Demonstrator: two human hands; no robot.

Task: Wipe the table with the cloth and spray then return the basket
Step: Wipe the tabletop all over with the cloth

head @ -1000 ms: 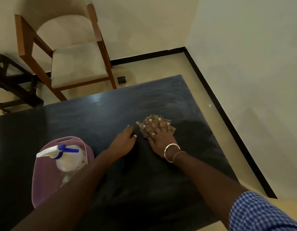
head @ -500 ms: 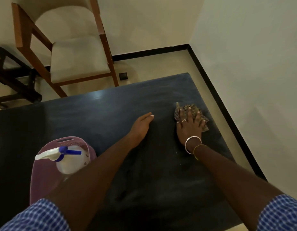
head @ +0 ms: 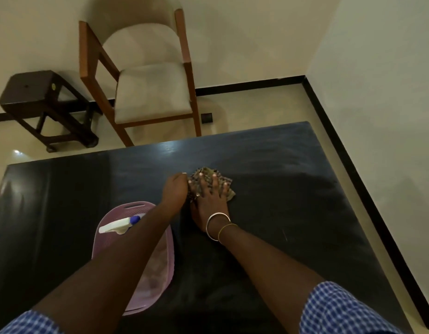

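Observation:
My right hand (head: 210, 197) lies flat with fingers spread on a brown patterned cloth (head: 229, 186), pressing it to the black table (head: 293, 189) near its middle. Beside it, my left hand (head: 175, 188) touches the cloth's left edge, fingers curled; whether it grips the cloth is unclear. A pink plastic basket (head: 160, 268) stands on the table under my left forearm. Inside it is a white spray bottle (head: 117, 227) with a blue nozzle, partly hidden by the arm.
A wooden chair (head: 151, 92) with a pale cushion stands beyond the table's far edge. A dark stool (head: 42, 104) sits on the floor at the left. A wall runs close along the table's right side.
My right hand slid the cloth left from the table's right edge back toward the middle. My left hand now touches the cloth. The view shifted so the basket lies nearer the centre.

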